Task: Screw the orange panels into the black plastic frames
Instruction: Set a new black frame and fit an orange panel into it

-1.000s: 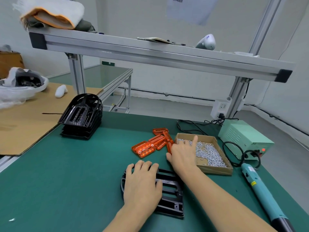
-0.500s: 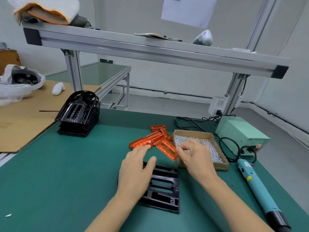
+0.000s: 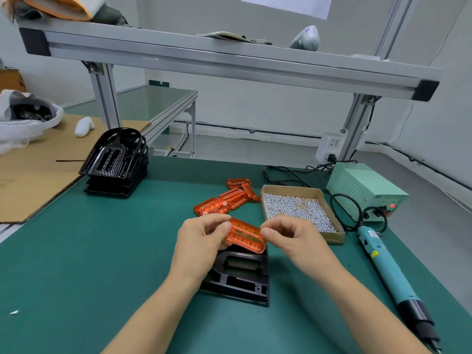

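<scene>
Both hands [image 3: 201, 236] [image 3: 288, 237] pinch one panel [image 3: 245, 236] above the frame [image 3: 240, 274]; seat it, then grab screws [image 3: 296, 209] at 1 o'clock.

Surface [image 3: 89, 251]: showing plain dark green. Orange panel [image 3: 246, 236]: glowing translucent orange, ribbed in rows. Spare orange panels [image 3: 224, 200]: matching it. Black frame [image 3: 240, 274]: showing glossy black, as is the frame stack [image 3: 115, 162]. Screw box [image 3: 332, 226]: showing brown cardboard, holding silvery screws [image 3: 296, 208]. Electric screwdriver [image 3: 383, 267]: showing teal with a black tip. Power unit [image 3: 362, 185]: showing pale mint, a red light glowing.
</scene>
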